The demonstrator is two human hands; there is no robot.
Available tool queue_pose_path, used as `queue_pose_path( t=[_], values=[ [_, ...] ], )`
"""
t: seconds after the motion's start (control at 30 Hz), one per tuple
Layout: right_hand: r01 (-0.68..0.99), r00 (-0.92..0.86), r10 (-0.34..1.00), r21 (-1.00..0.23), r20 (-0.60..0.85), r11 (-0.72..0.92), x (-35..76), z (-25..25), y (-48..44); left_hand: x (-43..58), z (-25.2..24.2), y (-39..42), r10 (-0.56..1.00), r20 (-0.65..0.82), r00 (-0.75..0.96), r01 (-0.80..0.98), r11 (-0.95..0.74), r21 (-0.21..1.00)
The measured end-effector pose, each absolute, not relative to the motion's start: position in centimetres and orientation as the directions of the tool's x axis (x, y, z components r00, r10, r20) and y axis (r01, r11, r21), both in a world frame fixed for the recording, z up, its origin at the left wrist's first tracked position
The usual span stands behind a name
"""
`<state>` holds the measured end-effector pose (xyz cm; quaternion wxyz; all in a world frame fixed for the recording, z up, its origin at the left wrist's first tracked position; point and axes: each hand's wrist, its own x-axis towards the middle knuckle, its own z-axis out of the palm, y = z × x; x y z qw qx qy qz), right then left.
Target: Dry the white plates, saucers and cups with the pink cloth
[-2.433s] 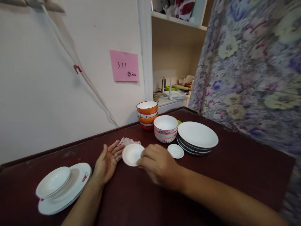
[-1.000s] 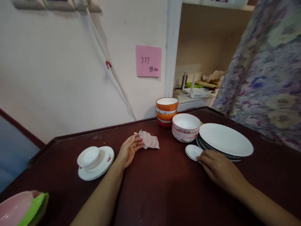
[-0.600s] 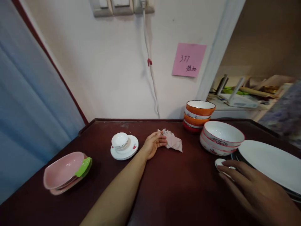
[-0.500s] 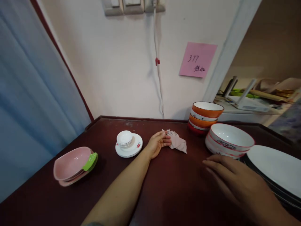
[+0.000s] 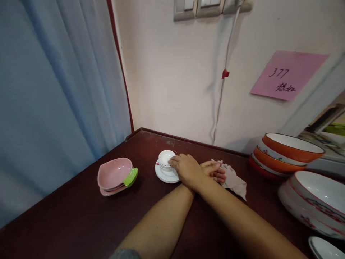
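- Your right hand [image 5: 185, 168] reaches across over your left wrist, and its fingertips [image 5: 174, 162] rest on the rim of the small white dishes [image 5: 165, 158].
- The grip of that hand is loosely curled around the near side of the top dish; you cannot tell from here whether it is pinching the dish or only touching it.
- The small white dishes sit stacked on a white saucer with red flowers [image 5: 165, 175], toward the back of the dark red tabletop [image 5: 75, 219], near the wall corner.
- Your left hand [image 5: 215, 171] lies mostly hidden under the right forearm; the fingers that show are relaxed and part open, resting against the pink cloth [image 5: 234, 180].
- The pink cloth lies crumpled on the tabletop just to the right of the saucer, not touching it.
- To the left of the saucer sits a pink dish [image 5: 113, 173] nested in another, with a green piece [image 5: 130, 177] at its right edge.
- At the right stand stacked orange bowls [image 5: 283, 151], and nearer to you white bowls with a red rim [image 5: 315, 201].
- A small white plate [image 5: 325, 248] shows at the bottom right corner.
- On the wall hang a pink note [image 5: 288, 75] and a white cable [image 5: 222, 86]; a blue curtain [image 5: 54, 90] fills the left.
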<state>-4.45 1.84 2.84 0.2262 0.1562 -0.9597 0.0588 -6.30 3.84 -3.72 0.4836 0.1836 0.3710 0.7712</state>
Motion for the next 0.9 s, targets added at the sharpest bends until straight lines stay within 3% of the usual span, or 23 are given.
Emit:
queue_pose_path(
  t=[0.23,0.43,0.57,0.7,0.8,0.9],
  values=[
    [-0.297,-0.918,-0.26,-0.085,0.298,0.951,-5.4,2.9,2.1,-7.1,-4.2,4.2,0.912,-0.099,-0.398,-0.632,-0.195,0.75],
    [-0.302,-0.903,-0.196,-0.24,0.384,0.923,-5.8,2.5,1.8,-7.2,-4.2,4.3,0.912,-0.107,-0.397,-0.639,-0.19,0.745],
    [-0.302,-0.835,0.019,-0.487,0.549,0.819,-5.5,3.5,2.6,-6.9,-3.9,3.9,0.904,-0.096,-0.418,-0.634,-0.215,0.743],
    [-0.256,-0.705,0.391,-0.727,0.591,0.637,-3.2,5.2,6.6,-6.3,-3.4,3.4,0.851,-0.054,-0.522,-0.612,-0.33,0.719],
    [-0.173,-0.595,0.529,-0.739,0.605,0.651,-0.7,5.1,10.6,-6.4,-2.7,3.0,0.814,-0.028,-0.581,-0.601,-0.406,0.689],
    [-0.131,-0.584,0.464,-0.642,0.666,0.756,1.1,3.2,12.7,-6.8,-2.2,2.7,0.798,0.017,-0.603,-0.64,-0.497,0.585]
  ],
)
